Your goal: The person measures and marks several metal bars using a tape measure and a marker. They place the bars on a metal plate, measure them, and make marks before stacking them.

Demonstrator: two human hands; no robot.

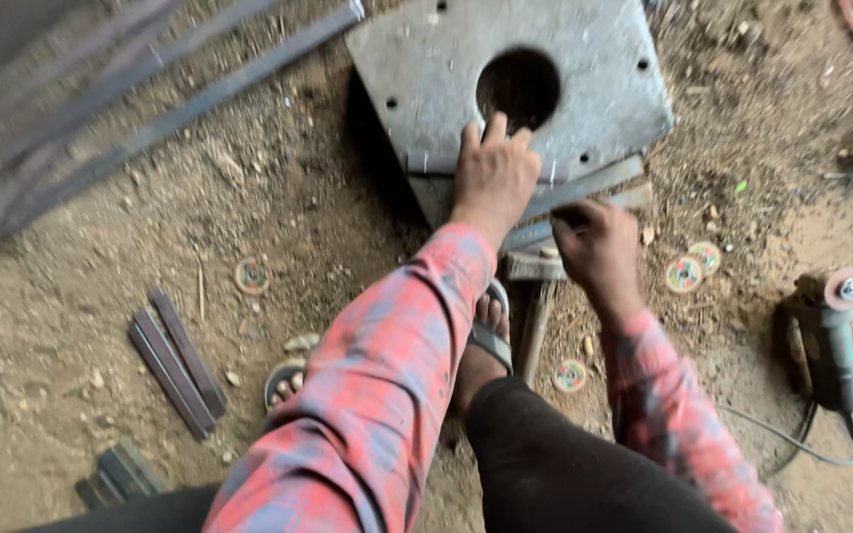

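Grey steel plate, thick, square-cornered, scratched, with one large round hole and small drilled holes near its edges; lying on dirt ground; left hand flat on its near edge, fingers spread at the hole's rim; flat metal bars lying along the plate's near edge; right hand closed around the end of one bar; angle grinder well apart at right; worn cutting discs scattered near; short flat strips at left.
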